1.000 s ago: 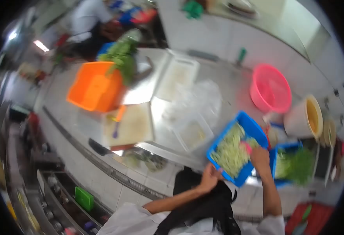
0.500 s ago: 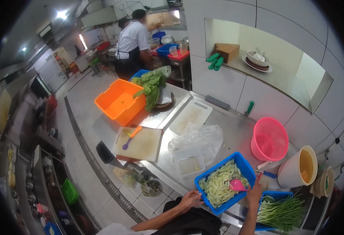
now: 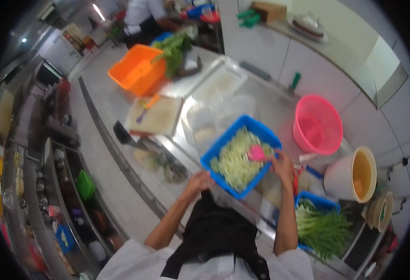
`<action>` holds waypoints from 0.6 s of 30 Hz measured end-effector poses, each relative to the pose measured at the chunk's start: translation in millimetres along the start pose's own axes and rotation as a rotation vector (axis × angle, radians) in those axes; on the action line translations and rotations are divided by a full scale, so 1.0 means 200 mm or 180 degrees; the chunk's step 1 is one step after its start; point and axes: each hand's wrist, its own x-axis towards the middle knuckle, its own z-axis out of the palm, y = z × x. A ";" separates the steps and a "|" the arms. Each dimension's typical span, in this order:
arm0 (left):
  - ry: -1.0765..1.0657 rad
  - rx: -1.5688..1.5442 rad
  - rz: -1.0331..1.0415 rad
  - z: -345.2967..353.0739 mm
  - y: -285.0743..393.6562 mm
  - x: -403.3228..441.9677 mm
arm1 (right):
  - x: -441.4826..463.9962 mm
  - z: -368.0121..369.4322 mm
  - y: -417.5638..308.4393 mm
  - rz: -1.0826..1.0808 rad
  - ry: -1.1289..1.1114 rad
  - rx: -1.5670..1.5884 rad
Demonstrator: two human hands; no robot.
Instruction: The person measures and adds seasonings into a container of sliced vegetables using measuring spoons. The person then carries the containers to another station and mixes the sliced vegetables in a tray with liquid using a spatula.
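A blue tub (image 3: pixel 221 140) holds pale green cut vegetable pieces (image 3: pixel 235 163), with a pink scoop (image 3: pixel 256 153) lying on them. My left hand (image 3: pixel 198 184) grips the tub's near left corner, its fingertips partly hidden and blurred. My right hand (image 3: pixel 282 166) is closed around the right rim, close to the scoop. Whether the tub rests on the steel counter or is raised above it, I cannot tell. Behind it, a clear plastic container (image 3: pixel 205 135) shows, blurred.
A pink bucket (image 3: pixel 310 133) and a white bucket (image 3: pixel 342 175) of orange-brown contents stand right. Green onions (image 3: pixel 323 228) fill another blue tub. Left are a cutting board (image 3: pixel 160 116) and an orange bin (image 3: pixel 137 70) beside leafy greens. Another person (image 3: pixel 144 16) stands farther back.
The view has tipped down, showing more of my apron. The blue tub has shifted left, away from the pink bucket and toward the clear container, with both my hands on it.
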 end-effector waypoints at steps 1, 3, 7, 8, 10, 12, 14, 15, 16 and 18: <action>0.0012 -0.0219 0.0100 -0.02 -0.04 0.02 | 0.00 0.02 -0.01 0.0005 -0.0052 0.0077; 0.0112 -0.0220 0.0077 0.03 -0.02 0.01 | -0.04 0.03 -0.02 -0.0049 -0.0110 0.0167; 0.0278 -0.0106 0.0150 0.01 -0.01 -0.09 | -0.18 0.11 0.00 0.0401 0.0275 0.1770; 0.0354 0.0006 0.0128 -0.04 -0.05 -0.13 | -0.23 0.15 0.03 0.0518 0.0283 0.1883; 0.0523 0.0797 -0.0177 -0.15 -0.19 -0.23 | -0.32 0.19 0.07 0.0738 0.0301 0.1933; 0.0244 0.1692 -0.0401 -0.28 -0.40 -0.37 | -0.38 0.23 0.07 0.0783 0.0316 0.1914; 0.0321 0.0584 -0.1480 -0.33 -0.57 -0.58 | -0.42 0.26 0.05 0.0969 0.0104 0.2154; 0.0385 -0.0988 -0.2512 -0.44 -0.72 -0.63 | -0.42 0.27 0.05 0.0940 0.0109 0.2191; 0.0440 -0.1406 -0.2819 -0.51 -0.82 -0.67 | -0.42 0.29 0.04 0.0909 0.0217 0.1981; 0.0475 -0.0961 -0.2489 -0.58 -0.88 -0.70 | -0.40 0.32 0.03 0.0880 0.0331 0.1794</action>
